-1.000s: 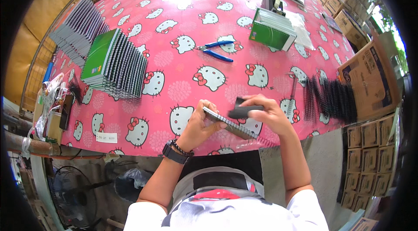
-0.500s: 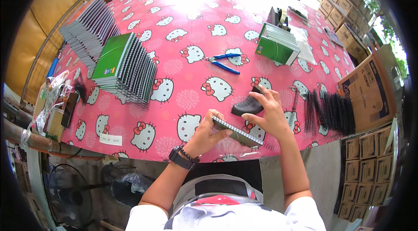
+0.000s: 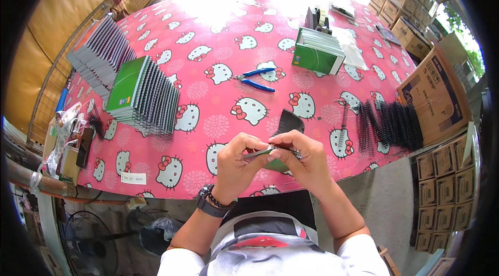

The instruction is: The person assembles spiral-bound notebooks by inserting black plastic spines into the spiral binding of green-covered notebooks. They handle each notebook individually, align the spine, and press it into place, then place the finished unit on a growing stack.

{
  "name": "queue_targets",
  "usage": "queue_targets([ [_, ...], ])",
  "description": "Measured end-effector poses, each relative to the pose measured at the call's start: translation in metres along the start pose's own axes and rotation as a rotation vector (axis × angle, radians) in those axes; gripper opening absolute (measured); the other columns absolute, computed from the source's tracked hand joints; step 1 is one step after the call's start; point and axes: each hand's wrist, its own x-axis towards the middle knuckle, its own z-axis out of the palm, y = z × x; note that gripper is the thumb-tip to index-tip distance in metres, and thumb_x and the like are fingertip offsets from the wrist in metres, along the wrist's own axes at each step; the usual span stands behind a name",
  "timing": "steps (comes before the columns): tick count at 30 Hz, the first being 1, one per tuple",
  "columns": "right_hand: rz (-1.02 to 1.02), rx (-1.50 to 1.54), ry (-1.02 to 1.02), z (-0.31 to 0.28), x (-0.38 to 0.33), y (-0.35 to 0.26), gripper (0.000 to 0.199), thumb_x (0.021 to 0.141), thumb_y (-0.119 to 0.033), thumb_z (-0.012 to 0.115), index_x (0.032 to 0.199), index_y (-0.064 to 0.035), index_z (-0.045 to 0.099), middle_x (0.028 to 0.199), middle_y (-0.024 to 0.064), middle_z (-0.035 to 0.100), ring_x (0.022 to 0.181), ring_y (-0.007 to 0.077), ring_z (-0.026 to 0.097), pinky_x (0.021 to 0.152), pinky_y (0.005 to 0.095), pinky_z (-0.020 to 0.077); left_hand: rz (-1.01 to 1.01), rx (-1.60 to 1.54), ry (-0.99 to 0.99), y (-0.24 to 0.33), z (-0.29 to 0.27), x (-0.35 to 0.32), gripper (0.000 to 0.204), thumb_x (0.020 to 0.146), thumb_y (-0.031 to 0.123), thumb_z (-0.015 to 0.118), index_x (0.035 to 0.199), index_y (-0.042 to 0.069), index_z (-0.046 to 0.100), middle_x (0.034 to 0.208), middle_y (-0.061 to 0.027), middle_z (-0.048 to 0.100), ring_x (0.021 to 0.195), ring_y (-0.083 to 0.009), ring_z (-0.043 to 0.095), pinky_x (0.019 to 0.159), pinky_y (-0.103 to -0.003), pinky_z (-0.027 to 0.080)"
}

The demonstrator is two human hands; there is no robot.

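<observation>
Near the table's front edge, a small spiral notebook (image 3: 277, 165) with a green cover is between my two hands. My left hand (image 3: 240, 164) is closed on its left part, thumb and fingers pinching the edge. Fingers of my right hand (image 3: 306, 161) press together at the notebook's bound edge, largely covering the coil. Just beyond my fingertips lies a black, curved object (image 3: 289, 121), partly hidden by my right hand; its kind is unclear. Blue-handled cutting pliers (image 3: 258, 79) rest farther off, jaws pointing left.
Stacks of spiral notebooks (image 3: 143, 94) stand at left, with more notebooks (image 3: 104, 49) behind. Green notebooks (image 3: 318, 52) sit at back right beside a tape dispenser (image 3: 318, 20). Black binding coils (image 3: 397, 126) are piled at right by a cardboard box (image 3: 434, 96). A white label (image 3: 133, 178) lies front left.
My right hand has left the black object and joined my left hand at the notebook. The notebook has been turned and raised closer between both hands. The whole view has shifted slightly.
</observation>
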Motion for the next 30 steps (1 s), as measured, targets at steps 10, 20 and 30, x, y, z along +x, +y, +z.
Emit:
queue_targets([
  [10, -0.239, -0.154, -0.067, 0.0, 0.008, -0.007, 0.021, 0.076, -0.014, 0.077, 0.087, -0.0031, 0.062, 0.073, 0.0085, 0.057, 0.063, 0.0226, 0.057, 0.055, 0.0323, 0.046, -0.047, -0.102, -0.044, 0.003, -0.008, -0.008, 0.022, 0.07, 0.002, 0.079, 0.085, 0.002, 0.063, 0.083, -0.0073, 0.066, 0.073, -0.0122, 0.063, 0.063, -0.025, 0.051],
  [20, -0.254, -0.321, -0.298, 0.009, 0.017, -0.016, 0.032, 0.081, -0.024, 0.071, 0.101, -0.0021, 0.059, 0.084, 0.0125, 0.059, 0.075, 0.0289, 0.059, 0.065, 0.0368, 0.0481, -0.195, -0.307, 0.061, 0.008, -0.02, -0.009, 0.024, 0.075, 0.007, 0.079, 0.091, 0.003, 0.061, 0.08, -0.0012, 0.064, 0.075, -0.0064, 0.059, 0.067, -0.023, 0.05],
  [30, -0.249, 0.114, -0.373, 0.055, 0.096, -0.052, 0.056, 0.083, -0.014, 0.07, 0.132, -0.0057, 0.044, 0.092, 0.0085, 0.059, 0.081, 0.0165, 0.057, 0.072, 0.0296, 0.0473, 0.239, 0.437, 0.062, 0.09, -0.115, 0.053, 0.019, 0.085, 0.013, 0.07, 0.1, 0.003, 0.065, 0.084, -0.007, 0.065, 0.073, -0.0139, 0.061, 0.066, -0.026, 0.048],
])
